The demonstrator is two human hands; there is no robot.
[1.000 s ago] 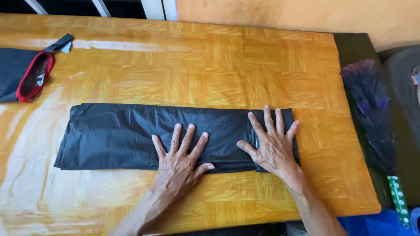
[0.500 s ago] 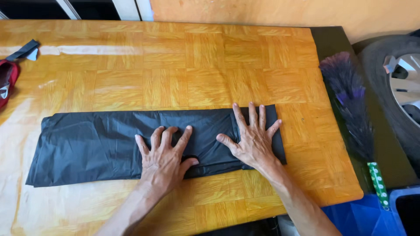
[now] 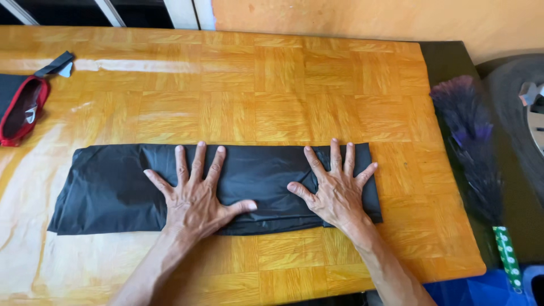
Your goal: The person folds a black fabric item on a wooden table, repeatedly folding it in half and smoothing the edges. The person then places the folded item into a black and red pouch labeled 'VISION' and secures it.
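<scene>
light: bright daylight | glare: pale sheen on my surface [image 3: 34,187] at left | shadows: soft, faint | focus: sharp centre, edges slightly bowed

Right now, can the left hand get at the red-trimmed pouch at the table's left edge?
Probably yes: the left hand lies flat on the black plastic bag, and only bare table separates it from the pouch.

A folded plastic bag [image 3: 113,190] lies lengthwise across the near part of the table [image 3: 283,85]. The left hand [image 3: 195,201] rests flat on its middle, the right hand [image 3: 337,190] flat on its right end. A pouch [image 3: 20,110] lies at the table's far left edge. A feather duster [image 3: 473,153] lies right of the table.
</scene>
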